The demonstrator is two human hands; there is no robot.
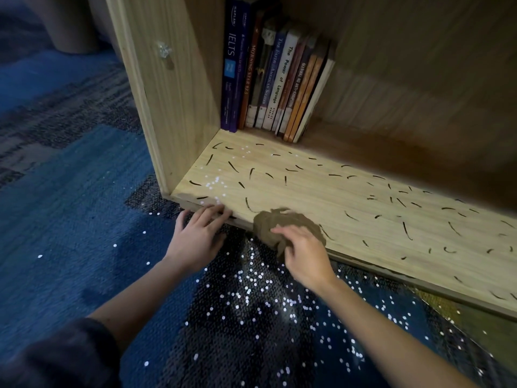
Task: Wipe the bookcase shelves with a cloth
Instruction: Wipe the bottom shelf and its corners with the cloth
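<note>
Underfoot, blue carpet (70, 219) fills 6 to 9 o'clock, speckled with white dots (253, 289). The bookcase (173, 93) rises at 12, its top cut off. Its bottom shelf (335, 197), littered with dark strands (233, 167), runs toward 4, its back in shadow behind the books (274, 79). The crumpled brown cloth (282, 222) sits at the shelf's front edge, the right hand (302, 253) curled over it. The left hand (198, 233) rests with straight fingers at its 9.

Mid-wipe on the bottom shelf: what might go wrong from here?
1. The cloth under the right hand sits at the front edge of the shelf; pulling outward would likely drop dark strands and white specks onto the carpet, already speckled.
2. Sweeping backward may push debris against the books.
3. A leftward stroke could hit the left hand resting on the edge.
</note>
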